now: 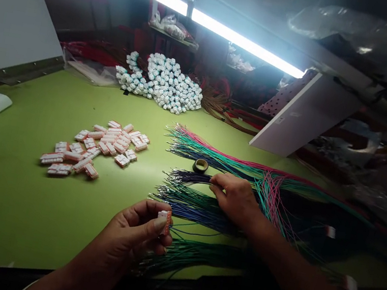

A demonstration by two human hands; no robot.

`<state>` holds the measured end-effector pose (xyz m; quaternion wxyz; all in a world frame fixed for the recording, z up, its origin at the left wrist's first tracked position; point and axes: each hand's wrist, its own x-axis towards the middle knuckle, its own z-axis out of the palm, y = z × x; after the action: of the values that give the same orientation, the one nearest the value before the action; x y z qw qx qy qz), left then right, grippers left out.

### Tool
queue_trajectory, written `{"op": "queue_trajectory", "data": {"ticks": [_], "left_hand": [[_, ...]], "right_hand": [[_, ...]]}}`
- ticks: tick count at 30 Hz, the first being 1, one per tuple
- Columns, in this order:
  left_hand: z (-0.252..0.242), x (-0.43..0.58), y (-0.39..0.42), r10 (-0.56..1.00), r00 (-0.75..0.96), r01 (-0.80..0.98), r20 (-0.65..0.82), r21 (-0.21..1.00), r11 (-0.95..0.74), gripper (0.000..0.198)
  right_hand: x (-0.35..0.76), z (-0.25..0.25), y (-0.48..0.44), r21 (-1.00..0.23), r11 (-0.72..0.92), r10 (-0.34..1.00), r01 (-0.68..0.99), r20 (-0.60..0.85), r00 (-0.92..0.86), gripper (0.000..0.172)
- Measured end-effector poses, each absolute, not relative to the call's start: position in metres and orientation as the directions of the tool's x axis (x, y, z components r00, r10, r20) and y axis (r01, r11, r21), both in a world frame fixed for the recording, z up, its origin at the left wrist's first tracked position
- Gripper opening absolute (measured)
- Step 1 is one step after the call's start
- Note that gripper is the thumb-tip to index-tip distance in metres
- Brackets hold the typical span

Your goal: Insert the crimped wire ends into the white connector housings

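Note:
My left hand [128,238] is shut on a small white-and-orange connector housing [164,222], with thin blue wires [188,231] running from it to the right. My right hand [234,198] grips dark navy wires [187,178] in a fanned bundle of stripped-end wires. Blue [197,210], green [196,258] and pink-and-teal wires [236,160] spread across the mat around it. To the left of both hands lies a loose pile of similar connector housings [97,148]. A small roll of black tape [200,165] sits just above my right hand.
A green work mat [1,191] covers the table. A large heap of white connectors [163,82] and brown-red wire bundles [218,107] lie behind. White angled panels [307,115] stand at both sides, under a bright fluorescent tube [215,21].

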<state>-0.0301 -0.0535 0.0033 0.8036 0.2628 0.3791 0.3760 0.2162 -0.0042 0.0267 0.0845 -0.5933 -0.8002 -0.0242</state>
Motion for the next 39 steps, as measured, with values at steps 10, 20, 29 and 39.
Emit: {"op": "queue_trajectory", "data": {"ticks": [10, 20, 29, 39], "left_hand": [[0.007, -0.03, -0.055, 0.774, 0.397, -0.364, -0.493, 0.69, 0.626, 0.025], [0.001, -0.031, -0.053, 0.766, 0.444, -0.376, -0.465, 0.679, 0.63, 0.022], [-0.001, -0.03, -0.052, 0.744, 0.481, -0.405, -0.464, 0.635, 0.658, 0.019], [-0.001, -0.032, -0.053, 0.687, 0.55, -0.386, -0.475, 0.585, 0.713, 0.019]], "right_hand": [[0.223, 0.002, 0.029, 0.182, 0.436, 0.88, 0.881, 0.119, -0.46, 0.021], [0.244, -0.002, 0.026, -0.105, 0.504, 0.829, 0.857, 0.336, -0.446, 0.01], [0.198, 0.03, -0.022, -0.571, 0.609, 0.793, 0.55, 0.414, -0.447, 0.011], [0.184, 0.016, -0.049, -0.811, 0.385, 0.901, 0.44, 0.227, -0.369, 0.013]]}}
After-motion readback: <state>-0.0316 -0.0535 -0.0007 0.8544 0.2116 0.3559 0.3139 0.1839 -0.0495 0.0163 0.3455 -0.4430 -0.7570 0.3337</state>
